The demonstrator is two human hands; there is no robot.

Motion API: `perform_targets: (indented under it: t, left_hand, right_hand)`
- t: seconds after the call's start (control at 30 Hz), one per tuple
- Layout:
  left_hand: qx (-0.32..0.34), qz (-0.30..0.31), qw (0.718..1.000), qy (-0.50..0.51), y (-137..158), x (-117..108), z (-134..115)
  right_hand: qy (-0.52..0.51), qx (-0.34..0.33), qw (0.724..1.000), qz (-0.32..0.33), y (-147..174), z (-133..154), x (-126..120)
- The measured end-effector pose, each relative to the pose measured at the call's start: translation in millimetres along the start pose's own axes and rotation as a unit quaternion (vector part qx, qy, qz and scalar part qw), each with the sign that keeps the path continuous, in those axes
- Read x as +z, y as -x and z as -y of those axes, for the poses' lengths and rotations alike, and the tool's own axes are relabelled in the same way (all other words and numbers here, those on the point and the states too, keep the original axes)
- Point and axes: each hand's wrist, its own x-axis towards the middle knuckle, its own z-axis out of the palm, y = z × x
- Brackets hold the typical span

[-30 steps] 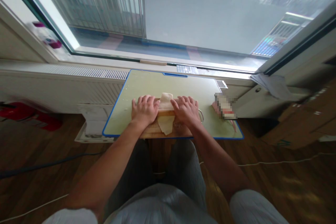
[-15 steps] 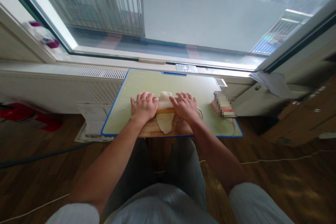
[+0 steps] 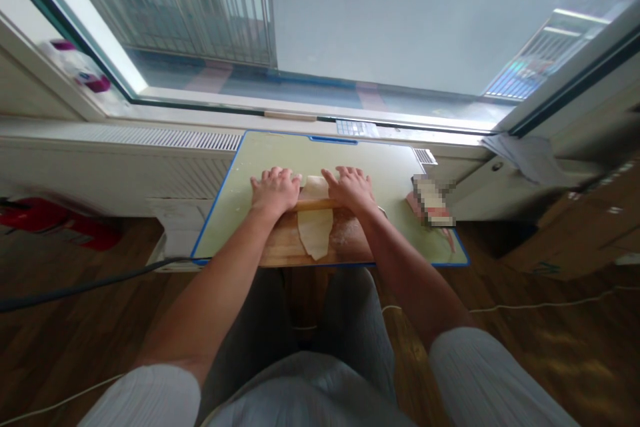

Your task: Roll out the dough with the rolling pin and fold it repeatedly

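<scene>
My left hand (image 3: 275,192) and my right hand (image 3: 351,188) press palms-down on a wooden rolling pin (image 3: 315,204), one near each end. Their fingers are stretched out and spread past the pin, not wrapped around it. Under the pin lies a long thin strip of pale dough (image 3: 316,233), which shows on both sides of it and tapers toward me. The dough rests on a wooden board (image 3: 280,250) with a flour-like dusting on its right part. My hands cover the pin's ends.
A green cutting mat (image 3: 220,213) with a blue rim lies under the board. A partly blurred-out item (image 3: 433,203) sits at its right. Beyond are a radiator (image 3: 195,140) and a window. A red fire extinguisher (image 3: 65,223) is at left, cardboard boxes (image 3: 570,233) at right.
Both hands and the rolling pin have moved a little away from me along the dough. More of the dough's near part now shows.
</scene>
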Motion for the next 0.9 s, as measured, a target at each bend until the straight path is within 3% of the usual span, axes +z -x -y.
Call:
perform_targets:
  t: [0.17,0.57,0.7,0.8,0.9]
  left_hand:
    - [0.013,-0.003,1.000,-0.002,17,2,0]
    - [0.039,-0.039,0.998,-0.001,74,5,-4]
    - [0.056,-0.024,0.998,-0.004,96,6,-3]
    - [0.063,-0.014,0.998,-0.012,101,7,-2]
    - [0.058,-0.027,0.998,-0.018,87,7,-2]
  right_hand:
    - [-0.052,0.037,0.998,-0.020,17,-1,2]
    - [0.007,0.007,0.998,-0.069,77,-4,3]
    - [0.010,-0.011,0.997,-0.076,99,-6,5]
    - [0.012,-0.018,0.997,-0.079,101,-7,5]
    - [0.024,-0.021,0.997,-0.068,85,-5,4]
